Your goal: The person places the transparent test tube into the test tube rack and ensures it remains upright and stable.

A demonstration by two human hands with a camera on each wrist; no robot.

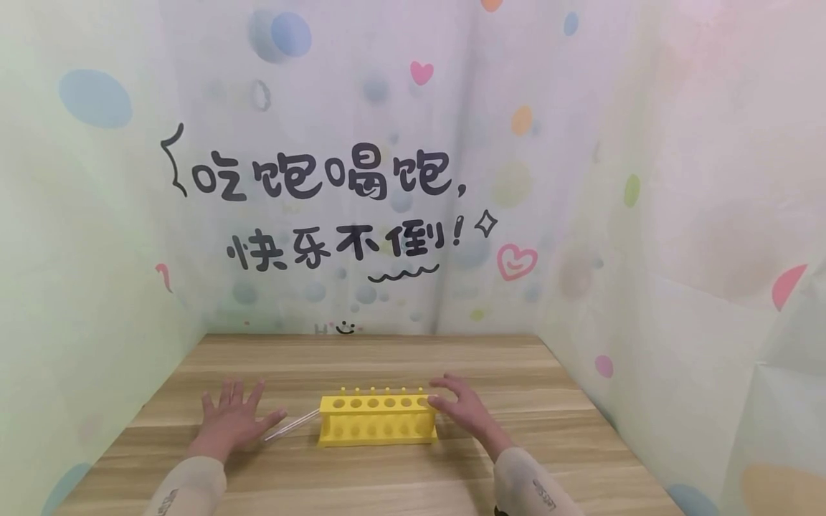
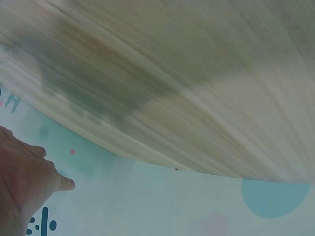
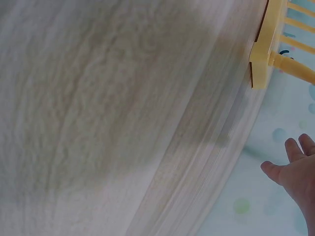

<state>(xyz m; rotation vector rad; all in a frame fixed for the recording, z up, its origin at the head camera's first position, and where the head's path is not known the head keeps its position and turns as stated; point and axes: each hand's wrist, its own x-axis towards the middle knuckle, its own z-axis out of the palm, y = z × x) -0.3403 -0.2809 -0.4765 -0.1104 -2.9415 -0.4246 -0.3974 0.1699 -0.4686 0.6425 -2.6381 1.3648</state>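
Note:
A yellow test tube rack stands on the table, with a row of round holes along its top and short pegs behind. Out from its left end runs a thin, clear tube-like piece, lying aslant; the rack hides its far end. My left hand is to the left of this piece, palm down with fingers spread, its thumb close to it. At the rack's right end is my right hand, fingers loosely extended, the thumb overlapping the top corner in the head view. Neither hand grips anything.
The wood-grain table reaches back to a pale curtain wall printed with dots and black lettering. Similar walls stand close on the left and right sides. In the right wrist view, the rack's end shows at the upper right.

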